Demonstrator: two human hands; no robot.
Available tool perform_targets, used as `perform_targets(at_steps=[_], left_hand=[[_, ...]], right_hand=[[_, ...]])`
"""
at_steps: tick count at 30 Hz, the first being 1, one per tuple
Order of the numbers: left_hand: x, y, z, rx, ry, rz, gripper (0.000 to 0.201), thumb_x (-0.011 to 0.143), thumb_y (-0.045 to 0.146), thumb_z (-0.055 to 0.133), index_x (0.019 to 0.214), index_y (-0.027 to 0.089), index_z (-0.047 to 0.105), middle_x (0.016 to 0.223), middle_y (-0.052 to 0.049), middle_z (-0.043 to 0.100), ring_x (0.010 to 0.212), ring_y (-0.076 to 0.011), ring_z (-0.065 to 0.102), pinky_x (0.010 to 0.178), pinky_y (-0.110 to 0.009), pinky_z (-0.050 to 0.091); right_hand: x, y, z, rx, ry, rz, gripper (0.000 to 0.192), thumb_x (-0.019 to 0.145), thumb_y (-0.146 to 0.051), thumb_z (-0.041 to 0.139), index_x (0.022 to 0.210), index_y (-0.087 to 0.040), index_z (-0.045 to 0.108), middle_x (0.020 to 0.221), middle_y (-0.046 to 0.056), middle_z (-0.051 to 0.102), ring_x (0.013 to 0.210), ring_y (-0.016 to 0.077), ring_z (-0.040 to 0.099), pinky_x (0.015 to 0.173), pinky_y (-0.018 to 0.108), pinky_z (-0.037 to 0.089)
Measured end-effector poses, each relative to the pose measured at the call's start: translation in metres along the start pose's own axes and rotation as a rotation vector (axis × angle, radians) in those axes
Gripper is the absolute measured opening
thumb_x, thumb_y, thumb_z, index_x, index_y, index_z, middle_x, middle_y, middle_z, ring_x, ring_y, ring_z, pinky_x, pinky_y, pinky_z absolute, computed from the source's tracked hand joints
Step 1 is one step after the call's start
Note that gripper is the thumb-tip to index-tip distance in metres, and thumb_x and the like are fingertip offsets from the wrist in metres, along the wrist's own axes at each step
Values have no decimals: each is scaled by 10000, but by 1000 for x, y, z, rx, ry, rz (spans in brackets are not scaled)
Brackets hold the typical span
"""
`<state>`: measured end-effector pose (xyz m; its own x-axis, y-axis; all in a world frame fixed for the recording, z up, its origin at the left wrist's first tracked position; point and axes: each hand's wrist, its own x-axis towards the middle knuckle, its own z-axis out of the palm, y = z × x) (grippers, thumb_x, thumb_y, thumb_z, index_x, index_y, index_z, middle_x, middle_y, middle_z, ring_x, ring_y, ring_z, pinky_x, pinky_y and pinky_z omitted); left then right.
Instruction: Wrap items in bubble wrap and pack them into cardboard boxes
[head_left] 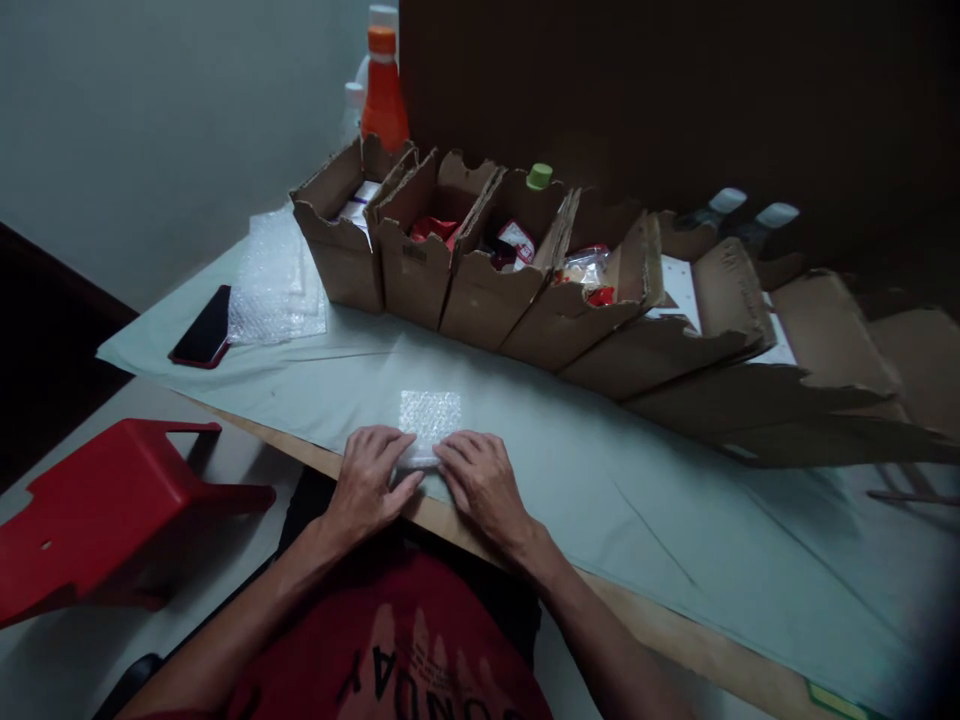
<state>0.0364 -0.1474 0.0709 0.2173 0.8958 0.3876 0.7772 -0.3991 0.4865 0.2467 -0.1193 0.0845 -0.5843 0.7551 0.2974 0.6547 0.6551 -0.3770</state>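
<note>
Well, the left hand (373,470) and right hand (484,480), half curled, hold bubble wrap (431,412) in front of the boxes (414,282); inside sit red packs (435,230) and white things (677,285).

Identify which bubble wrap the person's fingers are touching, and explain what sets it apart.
The small bubble-wrap piece between the left hand and the right hand. The other sheets lie farther away, untouched, beside the phone.

The left forearm (259,608) and right forearm (581,600) converge forward, backs of left grip (371,474) and right grip (484,480) upward, fingers (463,449) bent inward, left thumb (405,492) apart from its forefinger (395,448).
</note>
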Motion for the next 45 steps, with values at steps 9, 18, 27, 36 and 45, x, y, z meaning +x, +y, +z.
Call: perform_targets(at_steps=[9, 18, 27, 36, 45], left_hand=[[6, -4, 0, 15, -78, -142, 343, 929, 244, 585, 1257, 149, 625, 850, -57, 684, 843, -237, 599, 829, -388, 470], [7, 12, -10, -564, 51, -599, 438, 859, 403, 642, 1219, 152, 638, 1078, -110, 723, 986, -237, 671, 883, -379, 535], [10, 45, 3, -792, -186, -592, 383, 823, 429, 647, 1087, 153, 675, 1030, -91, 752, 945, -231, 702, 843, -317, 565], [18, 76, 47, -631, -507, -170, 687, 909, 479, 595, 1522, 229, 414, 1125, -113, 754, 883, -225, 748, 560, -239, 565], [59, 79, 84, -530, -406, -123, 476, 874, 563, 620, 1211, 239, 712, 1066, -87, 791, 975, -259, 756, 610, -267, 615]], right_hand=[[-10, -9, -8, -48, 56, 111, 256, 967, -231, 594, 1211, -183, 655, 1225, 136, 674, 1103, 281, 597, 940, 430, 443], [-1, -1, 4, 209, 107, 277, 216, 950, -198, 598, 1157, -205, 660, 1099, 75, 746, 962, 238, 649, 886, 383, 466], [-25, -16, -23, 487, 80, 443, 400, 806, -234, 758, 1193, -224, 656, 1207, 62, 690, 1003, 209, 631, 957, 371, 454], [-82, 29, -87, 553, 6, 429, 224, 788, -137, 690, 1005, -184, 722, 905, 0, 726, 800, 143, 651, 732, 221, 489], [-137, 127, -314, -370, 763, 866, 241, 907, -250, 554, 1106, -171, 665, 1001, 70, 704, 885, 210, 632, 765, 301, 477]])
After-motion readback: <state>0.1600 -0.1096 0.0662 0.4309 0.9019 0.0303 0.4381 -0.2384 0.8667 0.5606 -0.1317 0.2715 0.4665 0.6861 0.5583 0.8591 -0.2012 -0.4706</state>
